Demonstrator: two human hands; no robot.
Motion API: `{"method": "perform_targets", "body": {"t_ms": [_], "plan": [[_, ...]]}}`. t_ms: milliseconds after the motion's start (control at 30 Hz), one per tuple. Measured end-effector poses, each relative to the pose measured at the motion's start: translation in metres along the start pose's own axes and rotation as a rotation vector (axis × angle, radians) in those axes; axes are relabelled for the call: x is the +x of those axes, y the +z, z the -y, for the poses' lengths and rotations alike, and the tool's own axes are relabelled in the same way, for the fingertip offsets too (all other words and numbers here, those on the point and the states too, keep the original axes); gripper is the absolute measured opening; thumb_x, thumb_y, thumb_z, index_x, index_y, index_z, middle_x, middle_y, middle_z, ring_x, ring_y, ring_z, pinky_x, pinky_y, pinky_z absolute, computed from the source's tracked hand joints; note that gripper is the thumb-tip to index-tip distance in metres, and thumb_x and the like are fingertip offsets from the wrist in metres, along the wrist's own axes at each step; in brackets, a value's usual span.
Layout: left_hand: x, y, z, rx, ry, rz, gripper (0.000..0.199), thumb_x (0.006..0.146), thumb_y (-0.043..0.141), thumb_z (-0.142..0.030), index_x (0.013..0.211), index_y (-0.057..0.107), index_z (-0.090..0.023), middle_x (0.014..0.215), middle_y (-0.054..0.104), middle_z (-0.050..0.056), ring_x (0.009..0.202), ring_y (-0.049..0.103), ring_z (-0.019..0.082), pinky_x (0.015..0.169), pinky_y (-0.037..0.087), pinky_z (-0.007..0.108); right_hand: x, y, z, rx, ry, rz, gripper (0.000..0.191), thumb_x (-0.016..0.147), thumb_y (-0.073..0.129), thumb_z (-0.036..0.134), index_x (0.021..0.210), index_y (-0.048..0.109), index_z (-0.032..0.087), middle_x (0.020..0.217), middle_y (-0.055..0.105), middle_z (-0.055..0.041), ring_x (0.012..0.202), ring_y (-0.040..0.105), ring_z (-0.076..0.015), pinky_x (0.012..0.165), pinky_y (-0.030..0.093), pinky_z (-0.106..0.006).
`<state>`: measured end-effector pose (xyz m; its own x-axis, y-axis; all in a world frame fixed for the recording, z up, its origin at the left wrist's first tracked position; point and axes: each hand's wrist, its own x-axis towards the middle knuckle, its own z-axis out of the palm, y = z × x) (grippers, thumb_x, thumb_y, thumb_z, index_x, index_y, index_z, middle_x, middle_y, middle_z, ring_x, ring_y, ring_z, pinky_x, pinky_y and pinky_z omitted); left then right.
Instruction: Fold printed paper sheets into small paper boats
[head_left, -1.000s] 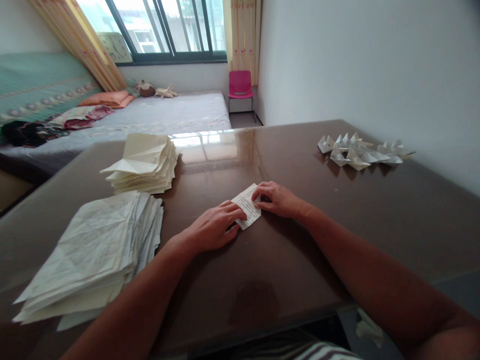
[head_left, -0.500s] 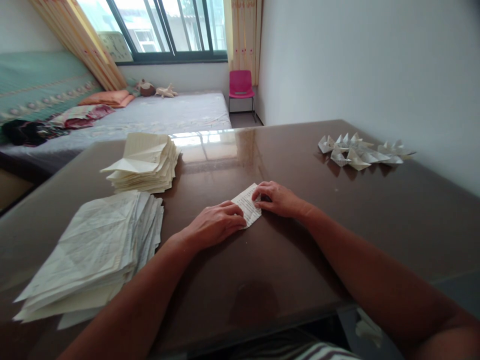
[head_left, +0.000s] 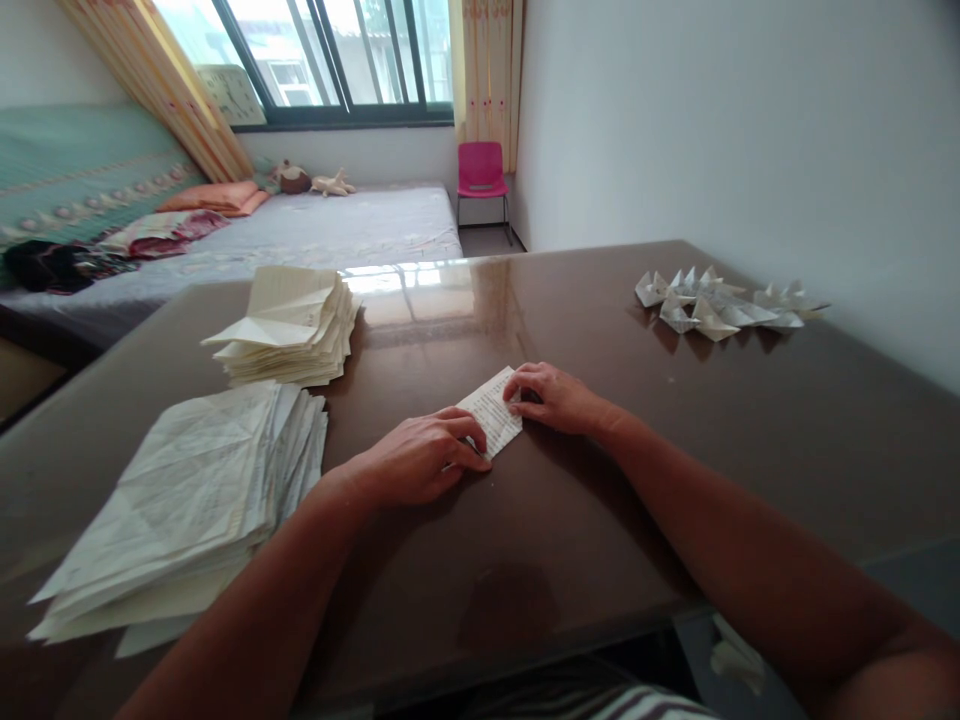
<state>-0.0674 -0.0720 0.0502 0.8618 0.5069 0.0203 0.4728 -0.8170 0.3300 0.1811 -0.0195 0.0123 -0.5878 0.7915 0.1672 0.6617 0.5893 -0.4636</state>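
A small folded sheet of printed paper lies flat on the brown table in front of me, turned at an angle. My left hand is at its lower left edge, with thumb and fingertips closing on the near corner. At the upper right edge, my right hand has its fingers curled over the paper, gripping it there. Parts of both edges are hidden under my fingers.
To the left lie a stack of creased sheets and a stack of folded cream paper. Several folded paper boats stand at the far right of the glossy table. Beyond it are a bed and a pink chair.
My left hand has shifted slightly left and nearer to me, and its thumb now shows apart from the fingers by the paper's near corner. My right hand stays in place.
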Motion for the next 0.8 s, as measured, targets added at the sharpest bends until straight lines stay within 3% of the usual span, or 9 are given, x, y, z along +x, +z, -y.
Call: {"method": "perform_targets", "body": {"t_ms": [100, 233, 467, 667, 733, 800], "plan": [[0.002, 0.005, 0.001, 0.017, -0.034, -0.054, 0.02, 0.089, 0.051, -0.025, 0.098, 0.068, -0.03, 0.108, 0.065, -0.002, 0.1, 0.058, 0.015, 0.09, 0.044, 0.025, 0.0, 0.0, -0.001, 0.004, -0.003, -0.002, 0.012, 0.083, 0.064, 0.029, 0.092, 0.068, 0.022, 0.098, 0.064, -0.0046, 0.093, 0.057, -0.0177, 0.083, 0.042, -0.029], [0.007, 0.012, -0.003, 0.171, -0.065, -0.096, 0.024, 0.091, 0.051, -0.032, 0.112, 0.058, -0.024, 0.116, 0.062, 0.003, 0.107, 0.056, 0.018, 0.091, 0.043, 0.028, 0.001, 0.001, -0.002, 0.009, -0.004, 0.001, 0.012, 0.083, 0.063, 0.029, 0.091, 0.068, 0.022, 0.097, 0.065, -0.0044, 0.092, 0.057, -0.0173, 0.083, 0.042, -0.028], [0.011, 0.014, -0.003, 0.427, -0.03, -0.125, 0.025, 0.093, 0.048, -0.023, 0.118, 0.054, -0.025, 0.115, 0.06, 0.004, 0.11, 0.054, 0.02, 0.092, 0.04, 0.032, 0.001, 0.001, -0.002, 0.017, -0.003, -0.01, 0.012, 0.083, 0.063, 0.029, 0.09, 0.067, 0.021, 0.094, 0.064, -0.0036, 0.089, 0.057, -0.0165, 0.08, 0.042, -0.027], [0.004, 0.01, 0.001, 0.46, -0.152, -0.169, 0.017, 0.091, 0.051, -0.021, 0.102, 0.064, -0.024, 0.1, 0.065, 0.005, 0.095, 0.057, 0.019, 0.072, 0.045, 0.027, 0.001, 0.001, -0.002, 0.024, 0.0, -0.008, 0.01, 0.082, 0.063, 0.029, 0.089, 0.067, 0.022, 0.095, 0.064, -0.0035, 0.088, 0.057, -0.0163, 0.079, 0.043, -0.026], [0.004, 0.012, 0.0, 0.401, -0.222, -0.226, 0.021, 0.093, 0.047, -0.022, 0.103, 0.065, -0.025, 0.103, 0.065, 0.003, 0.087, 0.06, 0.016, 0.066, 0.045, 0.024, 0.001, 0.001, -0.001, 0.021, 0.003, -0.011, 0.01, 0.082, 0.064, 0.028, 0.089, 0.067, 0.022, 0.095, 0.064, -0.0035, 0.089, 0.057, -0.0166, 0.079, 0.043, -0.027], [0.005, 0.016, 0.001, 0.251, -0.25, -0.312, 0.024, 0.094, 0.044, -0.023, 0.106, 0.064, -0.026, 0.112, 0.065, 0.002, 0.086, 0.063, 0.014, 0.069, 0.047, 0.023, 0.001, 0.001, -0.001, 0.02, 0.003, -0.01, 0.01, 0.082, 0.064, 0.028, 0.089, 0.068, 0.022, 0.095, 0.064, -0.0035, 0.089, 0.058, -0.0167, 0.079, 0.043, -0.027]]}}
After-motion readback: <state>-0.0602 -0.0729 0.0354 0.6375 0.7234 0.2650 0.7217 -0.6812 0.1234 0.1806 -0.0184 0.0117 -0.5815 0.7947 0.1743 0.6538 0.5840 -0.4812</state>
